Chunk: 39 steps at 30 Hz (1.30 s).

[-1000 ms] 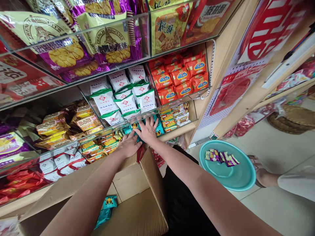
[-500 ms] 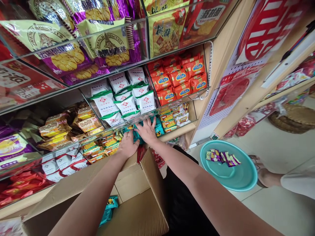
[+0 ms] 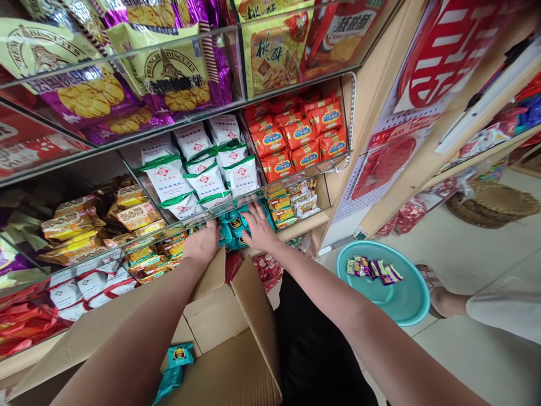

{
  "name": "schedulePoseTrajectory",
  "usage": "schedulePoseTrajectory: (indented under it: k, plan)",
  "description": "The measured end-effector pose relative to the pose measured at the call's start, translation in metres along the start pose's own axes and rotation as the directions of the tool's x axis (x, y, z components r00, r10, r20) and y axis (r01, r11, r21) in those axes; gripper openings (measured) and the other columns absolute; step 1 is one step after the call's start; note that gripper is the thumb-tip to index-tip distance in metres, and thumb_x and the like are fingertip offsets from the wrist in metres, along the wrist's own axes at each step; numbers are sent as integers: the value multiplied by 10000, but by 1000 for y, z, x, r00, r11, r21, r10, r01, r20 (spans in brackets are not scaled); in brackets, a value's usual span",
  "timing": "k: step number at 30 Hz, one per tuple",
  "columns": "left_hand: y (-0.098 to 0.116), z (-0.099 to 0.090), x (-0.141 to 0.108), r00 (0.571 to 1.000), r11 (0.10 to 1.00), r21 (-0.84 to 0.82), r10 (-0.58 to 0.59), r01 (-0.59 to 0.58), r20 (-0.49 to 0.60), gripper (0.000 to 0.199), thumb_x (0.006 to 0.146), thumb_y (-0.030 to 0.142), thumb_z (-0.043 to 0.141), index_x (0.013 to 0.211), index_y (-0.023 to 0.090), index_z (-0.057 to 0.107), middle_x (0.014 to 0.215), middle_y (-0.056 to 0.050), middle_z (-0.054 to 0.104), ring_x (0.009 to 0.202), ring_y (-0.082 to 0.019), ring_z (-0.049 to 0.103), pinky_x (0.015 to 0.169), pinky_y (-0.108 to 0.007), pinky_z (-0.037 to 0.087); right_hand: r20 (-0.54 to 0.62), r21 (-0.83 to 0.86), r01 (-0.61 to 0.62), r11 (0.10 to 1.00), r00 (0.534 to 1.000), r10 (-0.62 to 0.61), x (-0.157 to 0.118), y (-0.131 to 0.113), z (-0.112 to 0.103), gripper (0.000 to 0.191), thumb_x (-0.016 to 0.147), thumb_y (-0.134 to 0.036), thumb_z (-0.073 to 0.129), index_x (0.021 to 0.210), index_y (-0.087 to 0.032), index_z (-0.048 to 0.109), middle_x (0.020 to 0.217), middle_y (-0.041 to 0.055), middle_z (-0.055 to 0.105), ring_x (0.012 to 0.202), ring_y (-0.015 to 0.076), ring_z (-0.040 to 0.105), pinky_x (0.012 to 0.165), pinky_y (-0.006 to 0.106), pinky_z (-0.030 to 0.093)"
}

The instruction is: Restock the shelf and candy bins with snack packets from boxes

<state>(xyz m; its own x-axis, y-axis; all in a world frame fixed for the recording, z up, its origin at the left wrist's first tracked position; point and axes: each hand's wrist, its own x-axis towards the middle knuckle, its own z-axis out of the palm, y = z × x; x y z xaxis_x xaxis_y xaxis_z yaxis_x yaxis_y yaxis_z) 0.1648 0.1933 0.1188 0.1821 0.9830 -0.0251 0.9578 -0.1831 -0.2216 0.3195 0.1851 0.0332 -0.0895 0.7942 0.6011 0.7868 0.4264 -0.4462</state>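
Note:
Teal snack packets (image 3: pixel 231 226) fill a low compartment of the shelf, under a clear ledge. My right hand (image 3: pixel 259 228) lies on them from the right with its fingers spread, and holds nothing. At the left side of the same packets is my left hand (image 3: pixel 203 243), bent at the knuckles; its fingertips are hidden in the compartment. Below my forearms stands an open cardboard box (image 3: pixel 230 366), and a few more teal packets (image 3: pixel 181 355) lie inside it.
White-and-green packets (image 3: pixel 205 183) and red packets (image 3: pixel 301 134) fill the row above. Small yellow packets (image 3: pixel 282 208) lie just right of the teal ones. On the floor at right is a turquoise basin (image 3: pixel 382 304) with purple packets, beside another person's foot (image 3: pixel 443 301).
My left hand has shifted left and bent more, baring more teal packets between my hands. The right hand still rests on them. The view has shifted slightly.

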Motion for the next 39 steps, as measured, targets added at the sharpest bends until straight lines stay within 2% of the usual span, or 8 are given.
schedulePoseTrajectory:
  k: [5, 10, 16, 21, 26, 31, 35, 39]
  plan:
    - [5, -7, 9, 1000, 998, 64, -13, 12, 3, 464, 830, 437, 227, 1046, 162, 532, 910, -182, 644, 839, -306, 611, 674, -421, 451, 20, -30, 80, 996, 997, -80, 1, 4, -3, 319, 772, -132, 451, 1087, -120, 501, 1355, 143, 259, 1292, 230, 105, 1020, 406, 231]
    - [7, -4, 15, 999, 995, 96, -33, 34, -10, 440, 835, 388, 222, 997, 171, 570, 929, -179, 640, 832, -312, 610, 651, -410, 452, 52, -57, 196, 979, 980, -193, 8, 4, -1, 180, 827, -218, 459, 959, -167, 571, 1317, 108, 335, 1258, 216, 183, 1001, 381, 253]
    - [-6, 3, 5, 998, 993, 110, 54, -53, -12, 436, 842, 387, 209, 1068, 153, 500, 962, -164, 609, 868, -280, 594, 709, -379, 442, 110, -110, 241, 964, 967, -230, 7, 7, -2, 258, 831, -292, 472, 1071, -234, 544, 1328, 65, 352, 1233, 243, 222, 935, 415, 292]
    - [-14, 10, -3, 996, 989, 116, 90, -88, -8, 421, 838, 340, 216, 1150, 158, 431, 1119, -169, 509, 918, -283, 570, 722, -377, 440, 139, -162, 264, 951, 960, -243, 6, -1, -1, 404, 854, -266, 415, 1251, -337, 382, 1365, 15, 314, 1252, 263, 185, 970, 491, 196]
    - [-17, 15, -1, 997, 994, 72, 80, -79, -9, 472, 829, 339, 222, 1248, 144, 318, 1250, -187, 409, 942, -293, 562, 728, -396, 441, 165, -177, 237, 955, 964, -208, 9, -10, 4, 408, 844, -241, 412, 1245, -320, 402, 1369, 23, 310, 1245, 277, 191, 985, 520, 140]
    - [-22, 12, 5, 994, 992, 69, 107, -107, 10, 414, 828, 387, 242, 1107, 186, 472, 1118, -146, 541, 950, -294, 562, 737, -385, 438, 169, -145, 222, 964, 966, -197, 9, -16, 0, 460, 825, -202, 416, 1275, -289, 372, 1372, 36, 306, 1249, 278, 174, 988, 504, 150]
    - [-22, 11, 5, 993, 987, 106, 119, -119, 9, 430, 814, 427, 289, 1141, 198, 448, 1096, -137, 557, 916, -289, 577, 710, -372, 444, 204, -112, 270, 956, 948, -244, 10, -18, -2, 470, 815, -174, 416, 1270, -280, 374, 1377, 7, 303, 1247, 259, 179, 1003, 512, 102]
    - [-20, 11, 4, 992, 987, 98, 128, -129, 17, 463, 800, 453, 335, 1175, 196, 417, 1135, -140, 525, 963, -272, 558, 741, -344, 439, 191, -109, 253, 961, 954, -229, 19, -19, -1, 335, 850, -228, 404, 1176, -269, 469, 1305, 37, 399, 1197, 246, 264, 994, 515, 110]
